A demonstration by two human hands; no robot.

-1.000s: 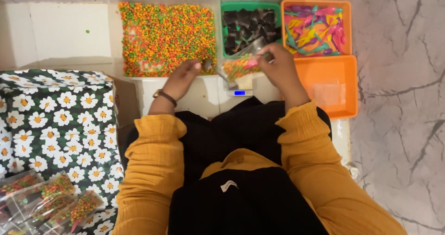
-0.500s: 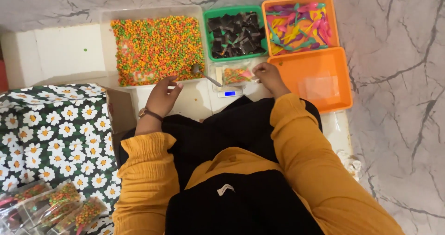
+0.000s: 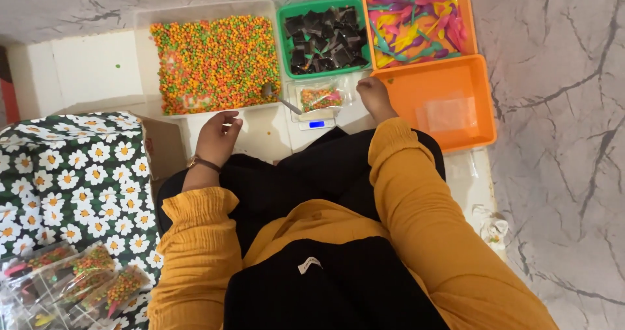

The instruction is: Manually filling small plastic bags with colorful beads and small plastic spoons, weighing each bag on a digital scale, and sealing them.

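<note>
A clear bag (image 3: 319,99) part-filled with coloured candy and a pink spoon lies on a small scale (image 3: 317,123). My right hand (image 3: 374,96) rests with curled fingers just right of that bag, touching its edge. My left hand (image 3: 218,138) hovers loosely over the white tabletop below the big tray of orange, green and yellow candy (image 3: 215,60). It holds nothing. A metal spoon (image 3: 277,96) lies with its bowl in that tray's near right corner.
A green bin of dark wrapped squares (image 3: 323,38) and an orange bin of coloured plastic spoons (image 3: 416,21) stand at the back. An orange bin (image 3: 443,102) holds clear bags. A daisy-print cloth (image 3: 71,180) and filled bags (image 3: 71,284) lie at left.
My left hand drew back from the spoon, which now lies in the candy tray. My right hand let go above the bag and settled beside it. The view shifted.
</note>
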